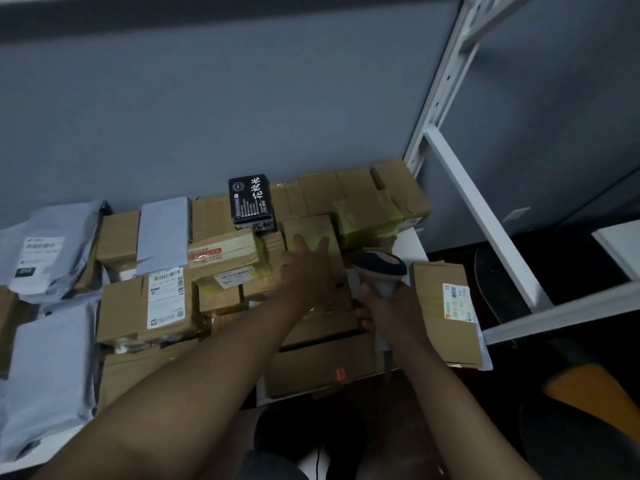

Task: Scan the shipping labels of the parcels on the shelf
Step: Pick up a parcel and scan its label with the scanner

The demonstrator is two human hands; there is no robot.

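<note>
right hand (388,308) grips the scanner (379,271) aimed at the boxes; left hand (308,268), fingers spread flat beside it, steadies a box (311,233), likely exposing its label.

Black box (252,202) reading "花校长", other parcel labels too blurred

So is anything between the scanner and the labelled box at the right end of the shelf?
Nothing visible. The scanner, held in the right hand, sits just left of the labelled box, with no parcel between them. Its head points away from that label, towards the stack where the left hand reaches.
</note>
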